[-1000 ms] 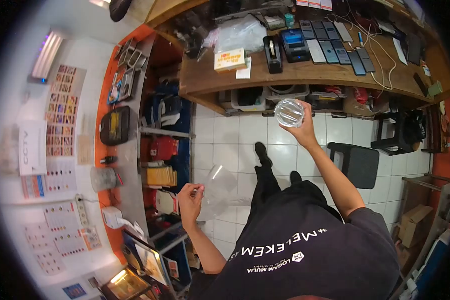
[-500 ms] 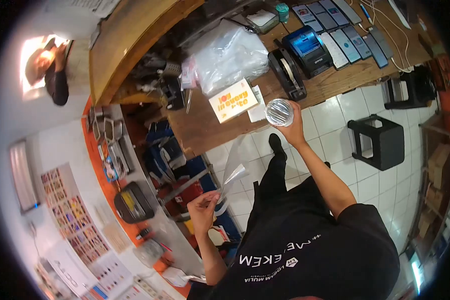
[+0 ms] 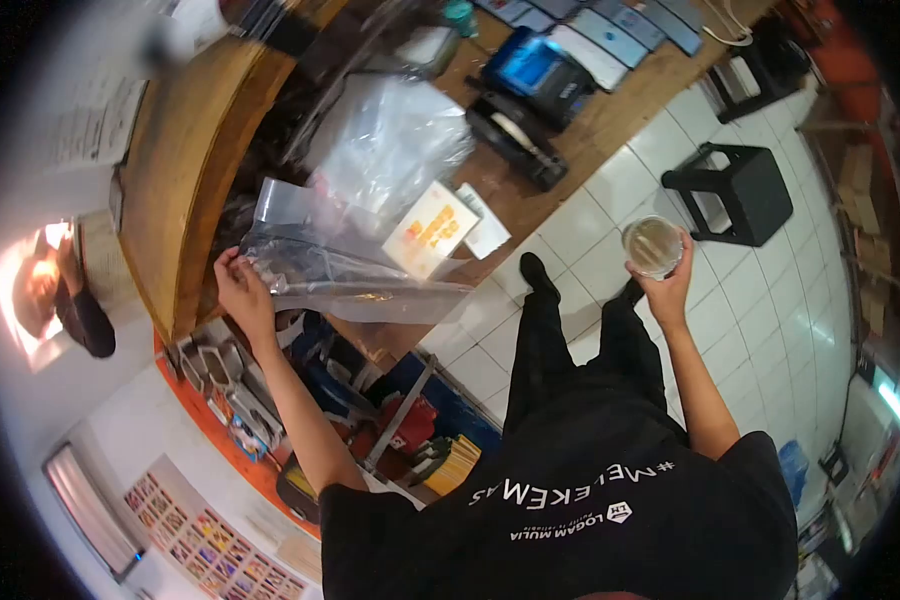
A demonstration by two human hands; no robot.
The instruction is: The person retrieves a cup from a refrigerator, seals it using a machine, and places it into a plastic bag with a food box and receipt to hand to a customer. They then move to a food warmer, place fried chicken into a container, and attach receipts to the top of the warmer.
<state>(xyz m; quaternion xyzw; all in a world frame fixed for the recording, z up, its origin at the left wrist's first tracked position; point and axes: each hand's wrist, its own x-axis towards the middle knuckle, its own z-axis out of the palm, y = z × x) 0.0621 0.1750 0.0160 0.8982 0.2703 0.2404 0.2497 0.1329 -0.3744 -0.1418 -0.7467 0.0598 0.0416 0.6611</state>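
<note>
My left hand (image 3: 245, 287) pinches one end of a wide sheet of clear plastic film (image 3: 370, 300) at the left of the view. From my fingers the film stretches right across the edge of the wooden table, overlapping a white box with orange and yellow print (image 3: 432, 232). My right hand (image 3: 667, 275), out over the tiled floor, is wrapped round a round clear object (image 3: 653, 247) with a pale rim and brownish streaks across its face. What kind of object it is, I cannot tell.
On the wooden table (image 3: 615, 112) lie a heap of clear plastic bags (image 3: 395, 140), a black tape dispenser (image 3: 515, 140), a blue-lit printer (image 3: 537, 75) and several phones (image 3: 590, 55). A black stool (image 3: 745, 195) stands right of my right hand. A wooden partition (image 3: 185, 190) rises at left.
My left hand has moved up and left, and the film now spreads over the table edge. My right hand has moved right, away from the table. The view has shifted too.
</note>
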